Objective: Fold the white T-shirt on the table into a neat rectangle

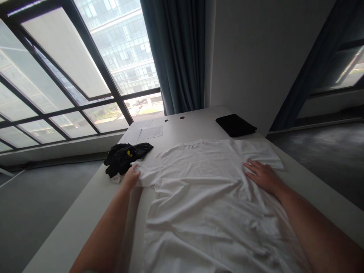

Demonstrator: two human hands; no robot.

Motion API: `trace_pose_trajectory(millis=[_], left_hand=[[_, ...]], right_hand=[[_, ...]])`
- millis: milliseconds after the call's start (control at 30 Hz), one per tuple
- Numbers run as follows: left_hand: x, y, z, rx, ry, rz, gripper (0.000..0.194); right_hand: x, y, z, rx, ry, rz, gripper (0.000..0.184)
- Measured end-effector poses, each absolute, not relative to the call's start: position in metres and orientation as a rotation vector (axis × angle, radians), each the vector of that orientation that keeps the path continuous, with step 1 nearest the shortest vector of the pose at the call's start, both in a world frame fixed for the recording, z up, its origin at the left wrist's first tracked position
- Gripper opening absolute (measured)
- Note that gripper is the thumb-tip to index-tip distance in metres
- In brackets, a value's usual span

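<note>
A white T-shirt (196, 189) lies spread on the table, collar toward the far side, with creases running across its body. At the end of its left sleeve, my left hand (131, 177) grips the cloth by the edge, thumb on top. My right hand (264, 176) rests flat on the shirt by the right sleeve, its fingers spread. Just beyond my left hand is a crumpled black garment (122, 157) with a small yellow mark.
The white table (196, 123) carries a folded black cloth (236, 125) at the far right and printed paper sheets (150, 132) at the far left. Two round holes sit near its far edge. Behind are a dark blue curtain (182, 57) and large windows.
</note>
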State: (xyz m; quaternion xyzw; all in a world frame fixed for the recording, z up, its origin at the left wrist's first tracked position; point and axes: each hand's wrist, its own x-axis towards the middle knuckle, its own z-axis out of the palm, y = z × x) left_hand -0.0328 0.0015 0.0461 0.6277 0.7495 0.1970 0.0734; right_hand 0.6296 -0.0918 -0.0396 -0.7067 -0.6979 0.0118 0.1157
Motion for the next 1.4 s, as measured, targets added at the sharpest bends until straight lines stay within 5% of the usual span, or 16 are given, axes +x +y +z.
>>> trace_pose_trajectory(millis=[433, 700, 900, 1400], left_hand=[[0.097, 0.003, 0.093, 2.399, 1.954, 0.365, 0.073], [0.155, -0.012, 0.06, 2.313, 1.843, -0.045, 0.096], [0.137, 0.005, 0.019, 2.329, 1.923, -0.039, 0.069], [0.096, 0.062, 0.0, 2.034, 2.262, -0.028, 0.071]], right_hand=[[0.628, -0.093, -0.037, -2.074, -2.064, 0.06, 0.057], [0.629, -0.094, -0.035, -2.088, -2.056, 0.102, 0.059], [0.63, -0.094, -0.036, -2.085, -2.048, 0.115, 0.059], [0.624, -0.095, -0.03, -2.067, -2.08, 0.125, 0.06]])
